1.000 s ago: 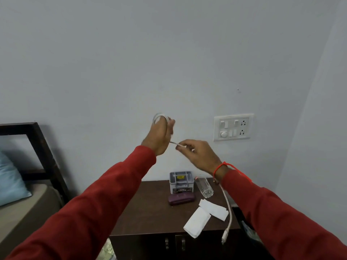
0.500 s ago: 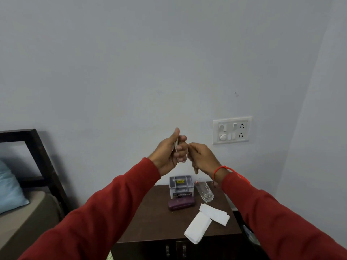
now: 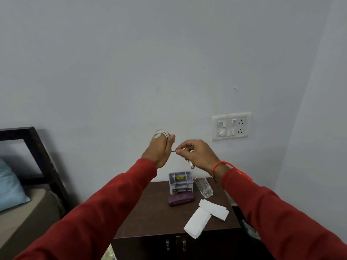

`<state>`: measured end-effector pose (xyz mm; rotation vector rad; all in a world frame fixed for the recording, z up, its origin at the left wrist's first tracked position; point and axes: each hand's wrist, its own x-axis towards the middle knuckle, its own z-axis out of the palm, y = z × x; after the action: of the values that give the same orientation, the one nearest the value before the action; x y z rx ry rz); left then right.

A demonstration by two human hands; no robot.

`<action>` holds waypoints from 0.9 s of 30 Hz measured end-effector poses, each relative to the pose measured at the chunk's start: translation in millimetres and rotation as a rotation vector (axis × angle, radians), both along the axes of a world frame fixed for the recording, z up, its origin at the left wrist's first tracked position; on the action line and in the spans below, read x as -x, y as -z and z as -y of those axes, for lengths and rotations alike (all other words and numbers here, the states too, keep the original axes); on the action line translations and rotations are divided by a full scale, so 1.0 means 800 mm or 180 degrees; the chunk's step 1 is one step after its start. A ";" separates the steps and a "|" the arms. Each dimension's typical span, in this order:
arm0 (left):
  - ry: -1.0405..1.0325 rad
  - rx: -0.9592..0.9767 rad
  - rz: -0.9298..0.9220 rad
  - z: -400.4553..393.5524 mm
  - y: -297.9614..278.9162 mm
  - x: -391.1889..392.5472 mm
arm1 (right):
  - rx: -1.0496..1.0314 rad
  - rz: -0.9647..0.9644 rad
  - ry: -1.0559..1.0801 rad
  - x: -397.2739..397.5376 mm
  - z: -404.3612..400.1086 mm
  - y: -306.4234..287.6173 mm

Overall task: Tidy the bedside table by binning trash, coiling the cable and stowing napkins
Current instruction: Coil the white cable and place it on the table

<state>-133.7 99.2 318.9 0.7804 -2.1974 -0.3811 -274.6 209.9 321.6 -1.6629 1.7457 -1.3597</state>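
step: coiling the cable (image 3: 161, 133), mid-wrap; trash and napkin steps judged separately below
left hand (image 3: 159, 149): raised in front of the wall, fingers wrapped by white cable loops showing above the knuckles; it is clenched around the coil and acts as the spool
right hand (image 3: 197, 152): just beside the left, thumb and forefinger pinching the free strand that runs between the two hands
cable tail: short end with the plug (image 3: 191, 164) hangs under the right hand, well above the surface; little length looks left
cable location: all in the hands, none of it lying on the surface
napkins (image 3: 204, 216): two white folded pieces on the front right of the surface (image 3: 150, 212), overlapping, not stowed yet
other items: grey box (image 3: 180, 182) at the back, purple case (image 3: 181, 200) touching its front, clear glass (image 3: 203, 187) just beside the box on the right
trash: none obvious on the surface; bin not in view
progress: my guess is roughly midway, coil nearly done, napkins untouched
next move needs: one or two more turns over the left fingers, then tuck the plug end under a loop so it holds
watch: keep tension on the strand, or loops slip off the fingertips when the coil is pulled free
after that: set coil down, pick up napkins; where they go cannot tell
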 end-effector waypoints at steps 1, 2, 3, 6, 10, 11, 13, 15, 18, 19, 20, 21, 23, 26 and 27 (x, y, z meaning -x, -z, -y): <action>-0.0035 -0.0072 0.0299 -0.002 0.005 -0.004 | -0.0065 0.0135 -0.0096 0.001 0.000 -0.002; -0.0052 -0.0196 0.0598 -0.007 0.007 -0.008 | -0.0162 0.0400 -0.0228 0.001 0.001 -0.004; -0.0012 -0.0433 0.0864 -0.012 0.006 -0.010 | -0.0268 0.0749 -0.0356 0.001 0.002 -0.006; 0.0522 -0.1827 0.1142 -0.024 0.005 -0.010 | -0.0434 0.1176 -0.0427 0.007 0.003 -0.007; 0.1211 -0.2546 0.1319 -0.028 0.010 -0.009 | -0.0586 0.0503 -0.0427 0.026 0.001 0.004; 0.1381 -0.2570 0.1329 -0.027 0.011 -0.009 | -0.0645 0.0417 -0.0449 0.031 0.001 0.006; 0.1572 -0.2619 0.1213 -0.028 0.012 -0.009 | -0.0646 0.0332 -0.0482 0.038 0.002 0.009; 0.1600 -0.2735 0.0838 -0.034 0.012 -0.007 | -0.0495 0.0431 -0.0531 0.040 0.003 0.013; 0.1555 -0.2926 0.0051 -0.036 0.008 -0.002 | -0.0171 0.1063 -0.0574 0.034 0.005 0.018; 0.1585 -0.2997 -0.0181 -0.035 0.006 0.000 | -0.0064 0.1254 -0.0575 0.032 0.006 0.020; 0.1641 -0.3098 -0.0385 -0.034 0.003 0.002 | 0.0047 0.1342 -0.0546 0.029 0.007 0.020; 0.1726 -0.3237 -0.0573 -0.034 0.001 0.004 | 0.0151 0.1365 -0.0502 0.027 0.008 0.020; 0.1923 -0.3522 -0.0899 -0.032 -0.002 0.008 | 0.0290 0.1437 -0.0463 0.021 0.010 0.018; 0.2206 -0.3832 -0.1356 -0.028 -0.004 0.010 | 0.0352 0.1548 -0.0522 0.014 0.012 0.015; 0.2327 -0.3918 -0.1515 -0.027 -0.005 0.011 | 0.0370 0.1496 -0.0536 0.011 0.013 0.015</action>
<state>-142.2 120.8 322.8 0.3199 -1.5388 -2.1363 -283.5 199.4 309.9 -1.3631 1.2539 -1.6331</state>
